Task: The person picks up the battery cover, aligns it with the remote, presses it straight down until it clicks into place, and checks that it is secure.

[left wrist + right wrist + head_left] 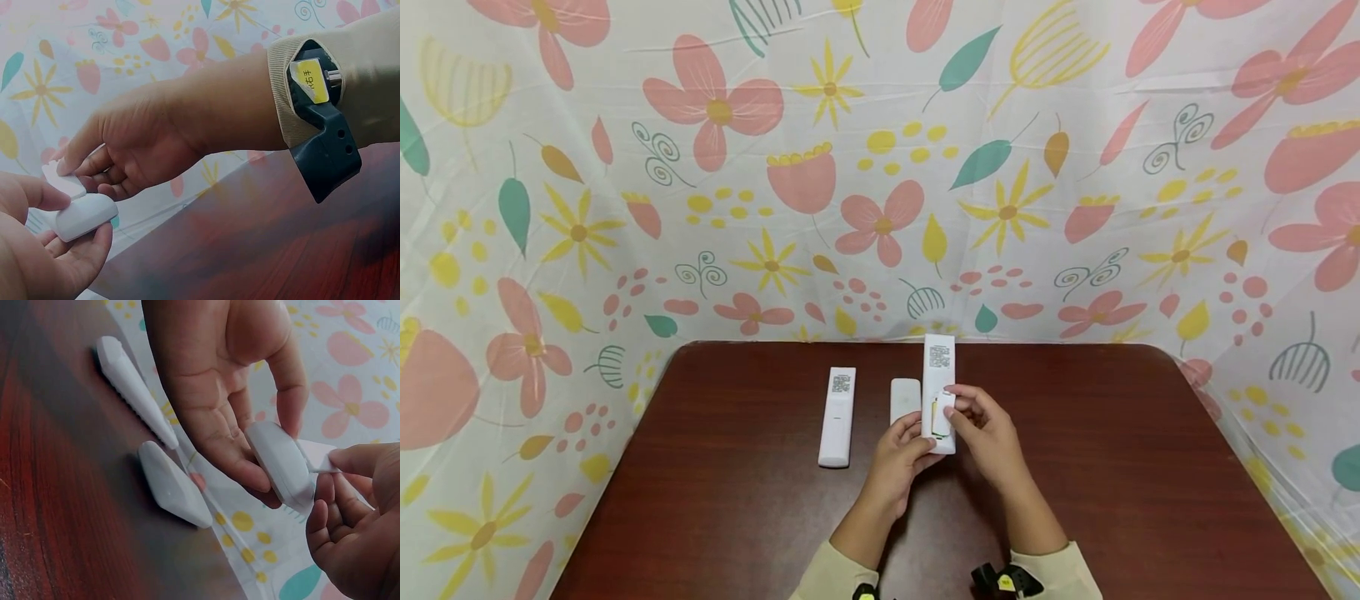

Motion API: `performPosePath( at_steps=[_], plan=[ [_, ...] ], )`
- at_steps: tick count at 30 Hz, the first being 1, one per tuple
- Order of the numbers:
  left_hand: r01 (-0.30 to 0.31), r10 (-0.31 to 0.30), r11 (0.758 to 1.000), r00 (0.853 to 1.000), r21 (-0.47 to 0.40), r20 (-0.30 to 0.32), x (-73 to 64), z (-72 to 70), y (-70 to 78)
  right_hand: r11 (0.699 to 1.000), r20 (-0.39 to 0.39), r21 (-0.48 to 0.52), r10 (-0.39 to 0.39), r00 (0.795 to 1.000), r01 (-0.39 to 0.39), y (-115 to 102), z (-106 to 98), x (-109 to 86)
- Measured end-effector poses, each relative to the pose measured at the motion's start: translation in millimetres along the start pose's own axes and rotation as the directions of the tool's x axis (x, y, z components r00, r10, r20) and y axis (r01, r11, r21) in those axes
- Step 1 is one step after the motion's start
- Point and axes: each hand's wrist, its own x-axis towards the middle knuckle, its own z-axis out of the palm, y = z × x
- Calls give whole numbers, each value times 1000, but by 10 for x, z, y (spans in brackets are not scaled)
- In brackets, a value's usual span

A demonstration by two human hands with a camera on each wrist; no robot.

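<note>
A white remote [938, 367] lies face down near the middle of the brown table [1112, 467], its near end raised in my hands. My left hand [916, 442] grips that end [81, 215] [281, 465] from below. My right hand [961, 410] pinches a thin white cover piece [943, 414] [62, 181] [319, 456] against the remote's open back, where a bit of green and yellow shows. A second white remote [837, 417] [134, 387] lies face down to the left. A loose white cover [905, 400] [172, 484] lies between the two remotes.
Flowered cloth [880, 167] walls the table off at the back and both sides. A dark wrist strap with a yellow label [319, 125] sits on my right wrist. Bare tabletop lies left, right and near the front edge.
</note>
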Motion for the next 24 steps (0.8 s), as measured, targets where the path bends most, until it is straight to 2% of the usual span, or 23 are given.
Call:
performPosePath(
  at_steps=[15, 24],
  plan=[
    [-9, 9, 1000, 1000, 12, 15, -31, -17, 28, 1000, 17, 22, 13, 1000, -13, -16, 39, -40],
    [-12, 12, 1000, 1000, 0, 14, -15, -27, 18, 999, 26, -41, 18, 1000, -17, -67, 51, -44]
  ],
)
